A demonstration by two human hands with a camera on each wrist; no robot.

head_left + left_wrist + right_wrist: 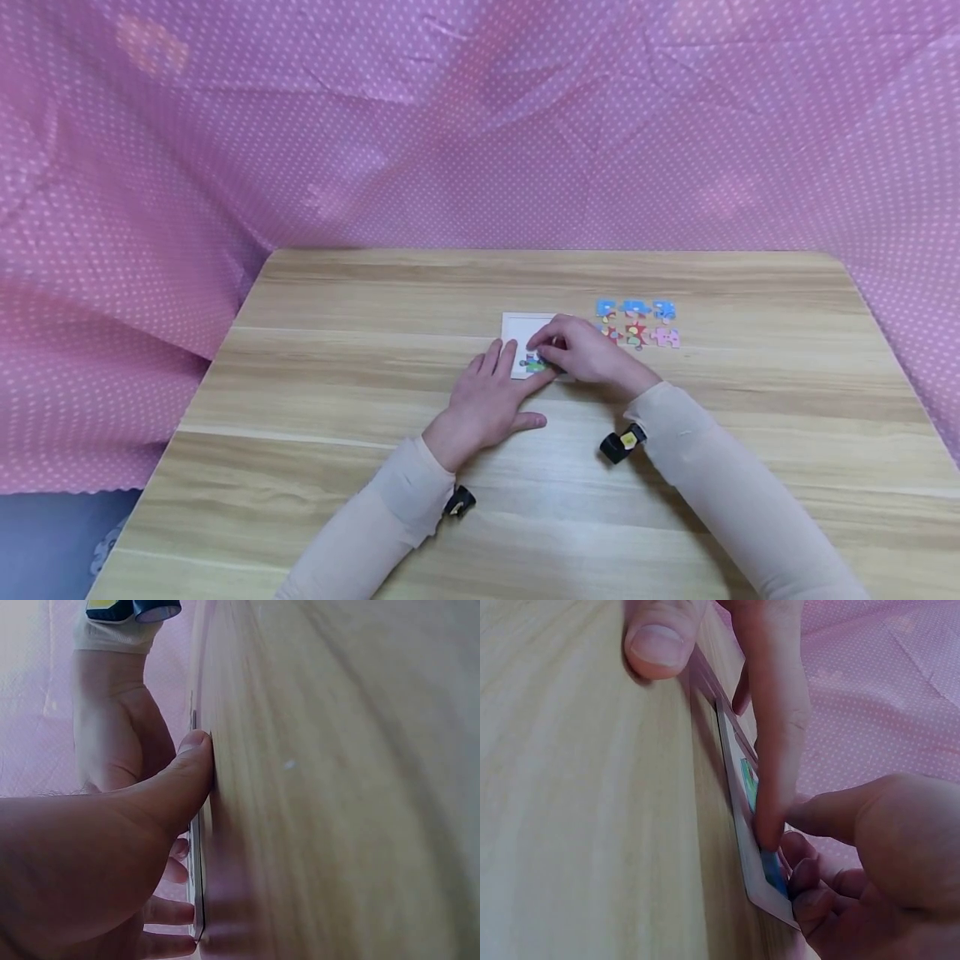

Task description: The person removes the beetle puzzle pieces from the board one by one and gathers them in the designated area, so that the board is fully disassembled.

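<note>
A small white puzzle tray [517,325] lies on the table with a green puzzle piece [533,364] near its lower edge. My left hand [487,404] rests spread over the tray's lower left side, fingers straight. Its index finger presses by the lower edge, seen close in the right wrist view, where a blue puzzle piece [773,874] lies under the fingertip. My right hand [588,354] reaches in from the right with curled fingers, its thumb and fingertips at that blue piece. The right hand hides the tray's right part. In the left wrist view the tray edge [196,877] shows beside the fingers.
Several loose puzzle pieces [636,308] lie in two rows right of the tray, some partly behind my right hand. The wooden table [360,333] stretches around. A pink dotted cloth [525,167] hangs behind it. Each wrist carries a black camera [618,446].
</note>
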